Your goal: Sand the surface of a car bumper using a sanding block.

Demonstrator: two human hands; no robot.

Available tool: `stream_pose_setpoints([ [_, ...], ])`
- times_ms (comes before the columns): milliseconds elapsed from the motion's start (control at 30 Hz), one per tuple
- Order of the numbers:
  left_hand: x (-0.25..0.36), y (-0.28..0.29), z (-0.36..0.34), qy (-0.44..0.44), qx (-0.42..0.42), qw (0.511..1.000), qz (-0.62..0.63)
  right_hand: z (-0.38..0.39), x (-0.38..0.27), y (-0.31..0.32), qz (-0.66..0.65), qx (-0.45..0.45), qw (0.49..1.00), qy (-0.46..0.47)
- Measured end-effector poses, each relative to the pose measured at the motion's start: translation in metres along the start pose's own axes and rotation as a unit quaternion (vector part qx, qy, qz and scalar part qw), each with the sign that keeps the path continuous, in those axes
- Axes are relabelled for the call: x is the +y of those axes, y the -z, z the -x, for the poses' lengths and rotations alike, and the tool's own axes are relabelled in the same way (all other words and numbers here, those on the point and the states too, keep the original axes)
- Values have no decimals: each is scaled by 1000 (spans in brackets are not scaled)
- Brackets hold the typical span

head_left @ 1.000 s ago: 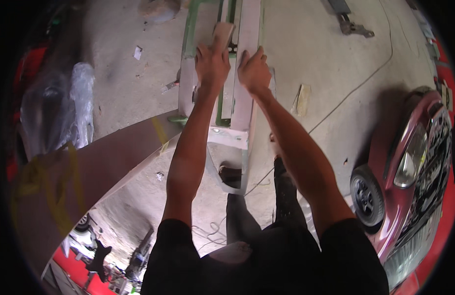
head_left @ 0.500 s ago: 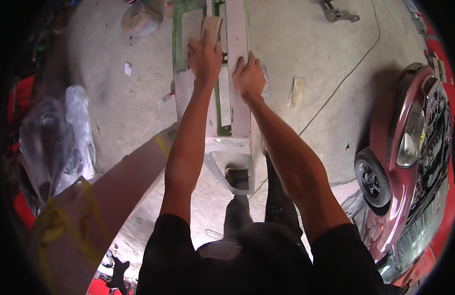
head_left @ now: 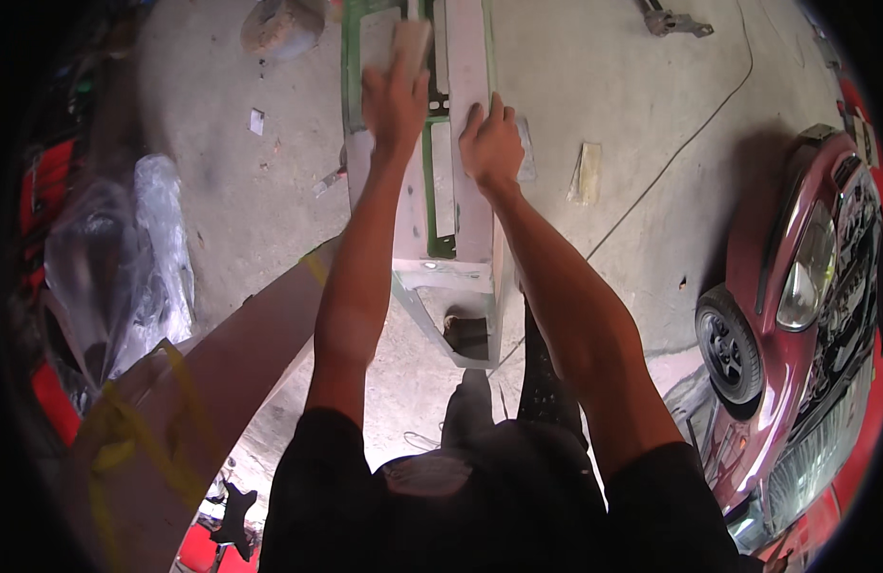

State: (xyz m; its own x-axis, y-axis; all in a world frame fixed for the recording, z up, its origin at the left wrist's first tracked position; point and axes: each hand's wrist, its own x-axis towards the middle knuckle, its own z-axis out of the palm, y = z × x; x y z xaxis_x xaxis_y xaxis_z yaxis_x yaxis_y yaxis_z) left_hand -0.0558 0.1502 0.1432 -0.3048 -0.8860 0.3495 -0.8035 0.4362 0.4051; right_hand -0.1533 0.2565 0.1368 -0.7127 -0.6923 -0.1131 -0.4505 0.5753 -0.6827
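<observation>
A long car body panel (head_left: 470,57), coated pinkish-grey with green edges and long openings, stretches away in front of me. At its far part, my left hand (head_left: 396,113) holds a flat tan sanding block (head_left: 412,46) against the middle strip; the block is slightly blurred. My right hand (head_left: 494,148) grips the panel's right edge, thumb on top and fingers curled over the side. Part of its grip is hidden. Nearest my legs, the panel ends in a grey angled frame with a dark hole.
A second pinkish panel (head_left: 260,320) with yellow tape lies at left, near clear plastic wrapping (head_left: 160,248). On the right stands a dark red car front (head_left: 752,382) with its engine bay exposed. A cable (head_left: 671,162), a tan strip (head_left: 585,174) and a metal bracket (head_left: 675,21) lie on the floor.
My left hand and the sanding block have shifted slightly up along the panel. My right hand keeps its hold at the edge. The whole view has moved a little.
</observation>
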Motion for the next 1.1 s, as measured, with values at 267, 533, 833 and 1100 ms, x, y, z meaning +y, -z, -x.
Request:
stream_pose_setpoints([
  [267, -50, 67, 269, 168, -59, 970, 165, 6, -11, 6, -14, -21, 1000, -3],
  [533, -11, 30, 113, -52, -14, 996, -75, -5, 15, 5, -6, 4, 1000, -6],
  [833, -5, 39, 62, -8, -32, 996, -78, 4, -11, 3, -18, -15, 1000, -1],
  [1100, 13, 90, 237, -11, -56, 997, -42, -1, 13, 7, -2, 8, 1000, -3],
])
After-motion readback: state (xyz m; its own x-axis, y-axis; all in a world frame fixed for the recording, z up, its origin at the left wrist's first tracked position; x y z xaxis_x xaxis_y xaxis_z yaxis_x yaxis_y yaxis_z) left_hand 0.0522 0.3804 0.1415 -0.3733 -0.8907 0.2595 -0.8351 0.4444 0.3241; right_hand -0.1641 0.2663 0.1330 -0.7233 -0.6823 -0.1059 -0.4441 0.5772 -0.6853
